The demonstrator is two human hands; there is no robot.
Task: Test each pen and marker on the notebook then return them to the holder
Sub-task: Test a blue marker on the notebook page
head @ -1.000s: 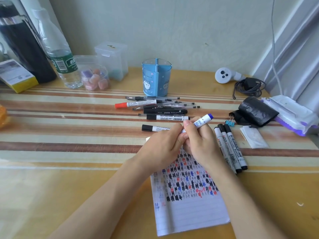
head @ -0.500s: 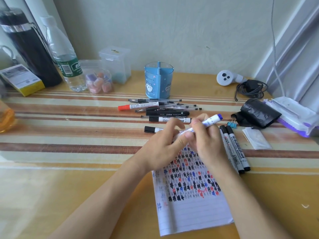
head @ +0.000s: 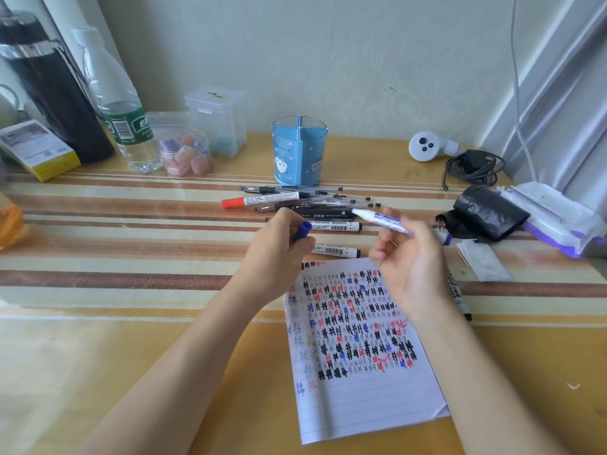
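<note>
Blue plastic cap (head: 302, 232) is being pinched in the curled fingers of the left hand (head: 279, 247), which is hovering above the table (head: 98, 356) just beyond the top edge of the notebook (head: 361, 389). Right hand (head: 410, 261) is gripping the uncapped marker (head: 382, 220), a white barrel with blue print, between thumb and fingers; the pale tip is pointing left toward the cap, and the two are standing apart. Both forearms are reaching in from the lower edge, wrists raised off the surface. The notebook is lying open beneath the hands, its lined page filled with rows of black, blue and red test marks. Behind the hands, loose pens and markers (head: 295, 200) are lying in a heap on the table, in front of the blue holder (head: 299, 156), which is standing upright near the wall. Motion blur is softening the right hand's fingers. The marker's rear end is passing behind the hand and cannot be made out clearly. Further markers (head: 458, 293) to the right are being largely covered by the right wrist.
</note>
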